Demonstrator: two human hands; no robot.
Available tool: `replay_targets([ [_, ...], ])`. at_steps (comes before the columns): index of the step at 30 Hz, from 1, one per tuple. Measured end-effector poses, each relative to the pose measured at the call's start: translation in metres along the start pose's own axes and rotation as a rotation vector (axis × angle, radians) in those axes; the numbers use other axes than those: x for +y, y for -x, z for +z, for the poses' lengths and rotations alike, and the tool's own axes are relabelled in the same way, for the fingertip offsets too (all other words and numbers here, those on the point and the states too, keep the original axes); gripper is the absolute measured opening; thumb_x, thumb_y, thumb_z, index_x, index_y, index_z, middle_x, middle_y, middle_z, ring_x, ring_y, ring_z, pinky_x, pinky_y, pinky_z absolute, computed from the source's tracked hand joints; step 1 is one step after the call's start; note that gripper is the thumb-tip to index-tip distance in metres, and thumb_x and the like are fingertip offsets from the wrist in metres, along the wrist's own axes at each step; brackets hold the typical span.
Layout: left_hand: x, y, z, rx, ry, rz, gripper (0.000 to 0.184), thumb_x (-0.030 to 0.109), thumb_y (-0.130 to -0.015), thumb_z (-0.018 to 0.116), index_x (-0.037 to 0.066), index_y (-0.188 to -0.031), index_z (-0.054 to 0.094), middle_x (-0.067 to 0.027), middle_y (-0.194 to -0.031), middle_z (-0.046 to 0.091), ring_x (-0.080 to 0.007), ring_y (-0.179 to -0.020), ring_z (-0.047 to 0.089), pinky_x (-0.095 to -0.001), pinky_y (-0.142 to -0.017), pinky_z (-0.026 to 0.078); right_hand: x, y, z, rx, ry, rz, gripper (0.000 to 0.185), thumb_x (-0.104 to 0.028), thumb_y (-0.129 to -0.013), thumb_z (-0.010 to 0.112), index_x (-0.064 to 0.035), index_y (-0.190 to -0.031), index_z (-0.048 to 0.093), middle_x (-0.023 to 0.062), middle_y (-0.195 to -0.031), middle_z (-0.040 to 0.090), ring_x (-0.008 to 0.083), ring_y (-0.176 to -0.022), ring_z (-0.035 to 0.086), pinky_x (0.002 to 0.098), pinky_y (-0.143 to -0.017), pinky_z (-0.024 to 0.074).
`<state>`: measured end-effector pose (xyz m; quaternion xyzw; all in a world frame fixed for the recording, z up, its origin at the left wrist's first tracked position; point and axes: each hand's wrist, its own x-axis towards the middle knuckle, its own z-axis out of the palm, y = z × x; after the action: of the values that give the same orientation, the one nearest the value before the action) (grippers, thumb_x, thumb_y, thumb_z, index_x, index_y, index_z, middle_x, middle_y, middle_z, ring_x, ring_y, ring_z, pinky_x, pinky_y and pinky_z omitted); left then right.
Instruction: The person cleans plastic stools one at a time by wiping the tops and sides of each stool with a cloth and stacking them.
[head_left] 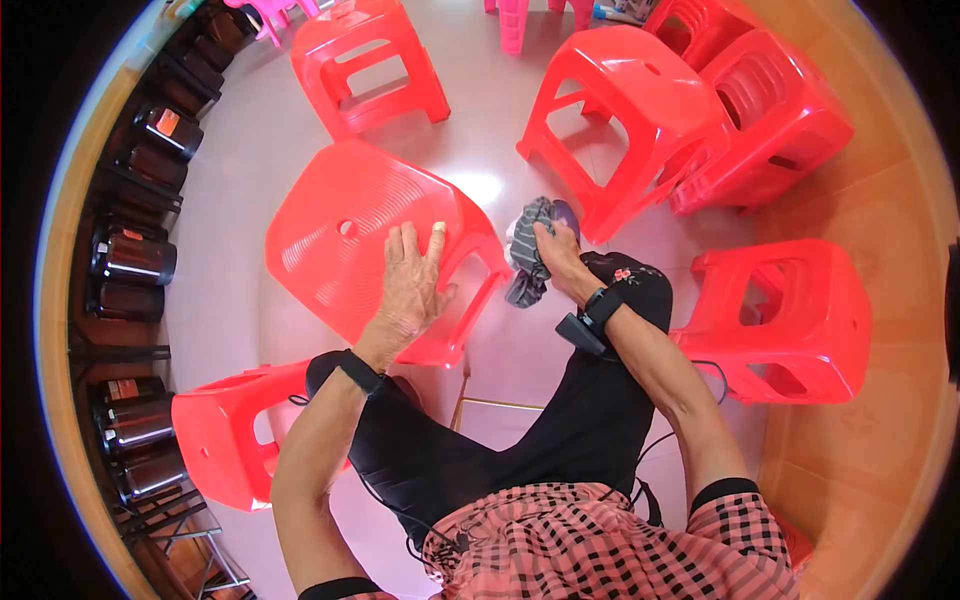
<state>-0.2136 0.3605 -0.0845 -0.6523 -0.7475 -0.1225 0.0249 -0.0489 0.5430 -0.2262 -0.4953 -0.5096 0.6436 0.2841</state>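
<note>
Before me stands a red plastic stool with a ringed seat and a small round hole in it. My left hand lies on the right part of that seat, fingers stretched out and slightly spread. A crumpled grey striped cloth hangs from my right hand, which is closed around it above the floor, to the right of the stool. Some white shows at the cloth's left edge. Both wrists wear black straps.
More red stools stand around: one behind, one at the right back, a stack, one by my right knee and one at my left. Dark shiny containers line the left shelf. A tiled wall bounds the right.
</note>
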Motion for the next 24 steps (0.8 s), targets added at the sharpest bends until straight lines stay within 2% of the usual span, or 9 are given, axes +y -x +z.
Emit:
replay_targets([
  [3, -0.006, -0.002, 0.006, 0.022, -0.062, -0.022, 0.088, 0.019, -0.065, 0.079, 0.003, -0.138, 0.032, -0.0284, -0.133, 0.031, -0.0493, -0.118, 0.033, -0.0546, -0.101, 0.032, -0.05, 0.047, 0.01, -0.125, -0.157, 0.153, 0.019, -0.017, -0.092, 0.051, 0.0004, -0.098, 0.057, 0.0058, -0.078, 0.06, 0.0159, -0.065, 0.06, 0.0289, -0.055, 0.0495],
  [7, -0.026, -0.007, 0.003, 0.002, -0.064, -0.078, 0.088, 0.019, -0.065, 0.077, 0.005, -0.14, 0.033, -0.0281, -0.136, 0.031, -0.0499, -0.117, 0.033, -0.0579, -0.1, 0.029, -0.04, 0.033, 0.021, -0.097, 0.049, 0.04, 0.021, -0.018, -0.091, 0.054, 0.0004, -0.101, 0.056, 0.0048, -0.078, 0.059, 0.0139, -0.063, 0.059, 0.0292, -0.056, 0.0503],
  [8, -0.034, -0.008, 0.004, 0.002, -0.078, -0.104, 0.088, 0.019, -0.065, 0.077, 0.005, -0.14, 0.033, -0.0281, -0.136, 0.031, -0.0499, -0.117, 0.033, -0.0579, -0.1, 0.029, -0.038, 0.034, 0.021, -0.099, -0.027, 0.084, 0.02, -0.017, -0.091, 0.054, 0.0006, -0.101, 0.056, 0.0044, -0.077, 0.059, 0.013, -0.063, 0.059, 0.0284, -0.054, 0.0498],
  [12, -0.081, -0.011, 0.007, 0.046, -0.139, -0.153, 0.088, 0.019, -0.066, 0.076, 0.009, -0.142, 0.031, -0.0256, -0.137, 0.031, -0.0505, -0.117, 0.034, -0.0582, -0.099, 0.031, -0.007, 0.016, 0.025, -0.178, 0.028, 0.029, 0.017, -0.015, -0.094, 0.051, 0.0, -0.101, 0.055, 0.005, -0.077, 0.06, 0.0133, -0.06, 0.059, 0.0284, -0.053, 0.0508],
  [14, -0.104, -0.015, 0.007, 0.045, -0.164, -0.18, 0.089, 0.019, -0.066, 0.076, 0.01, -0.142, 0.031, -0.0248, -0.137, 0.032, -0.0506, -0.117, 0.034, -0.0578, -0.098, 0.032, -0.016, 0.024, 0.023, -0.212, -0.031, 0.127, 0.03, -0.021, -0.085, 0.057, 0.0018, -0.105, 0.059, 0.0097, -0.085, 0.063, 0.0156, -0.073, 0.062, 0.0299, -0.062, 0.0509],
  [16, -0.13, -0.016, 0.006, 0.041, -0.258, -0.225, 0.09, 0.02, -0.065, 0.077, 0.013, -0.142, 0.031, -0.0219, -0.137, 0.033, -0.0484, -0.116, 0.036, -0.0572, -0.096, 0.034, -0.006, 0.018, 0.02, -0.228, -0.011, 0.124, 0.029, -0.021, -0.085, 0.057, 0.0017, -0.104, 0.059, 0.0093, -0.085, 0.063, 0.0151, -0.073, 0.062, 0.03, -0.061, 0.0509],
  [20, -0.177, -0.016, -0.007, 0.036, -0.211, -0.332, 0.088, 0.02, -0.065, 0.077, 0.016, -0.141, 0.033, -0.0176, -0.138, 0.035, -0.0451, -0.111, 0.04, -0.0583, -0.092, 0.037, -0.003, 0.016, 0.021, -0.244, 0.021, 0.14, 0.028, -0.021, -0.085, 0.057, 0.0015, -0.102, 0.059, 0.0088, -0.084, 0.062, 0.0145, -0.072, 0.061, 0.0301, -0.062, 0.0514],
  [23, -0.221, -0.014, -0.012, 0.039, -0.15, -0.41, 0.086, 0.02, -0.068, 0.076, 0.012, -0.141, 0.032, -0.0187, -0.136, 0.037, -0.0441, -0.115, 0.041, -0.0581, -0.096, 0.034, -0.005, 0.02, 0.022, -0.21, 0.034, 0.125, 0.03, -0.022, -0.085, 0.058, 0.001, -0.105, 0.059, 0.0099, -0.086, 0.063, 0.0153, -0.073, 0.062, 0.0303, -0.063, 0.0521],
  [24, -0.241, -0.009, -0.009, 0.093, -0.159, -0.358, 0.084, 0.02, -0.069, 0.075, 0.01, -0.141, 0.031, -0.0191, -0.135, 0.039, -0.042, -0.118, 0.04, -0.0577, -0.098, 0.032, -0.009, 0.023, 0.022, -0.188, 0.113, 0.129, 0.031, -0.021, -0.085, 0.058, 0.0011, -0.107, 0.059, 0.0104, -0.086, 0.063, 0.0156, -0.073, 0.062, 0.0305, -0.063, 0.0524],
])
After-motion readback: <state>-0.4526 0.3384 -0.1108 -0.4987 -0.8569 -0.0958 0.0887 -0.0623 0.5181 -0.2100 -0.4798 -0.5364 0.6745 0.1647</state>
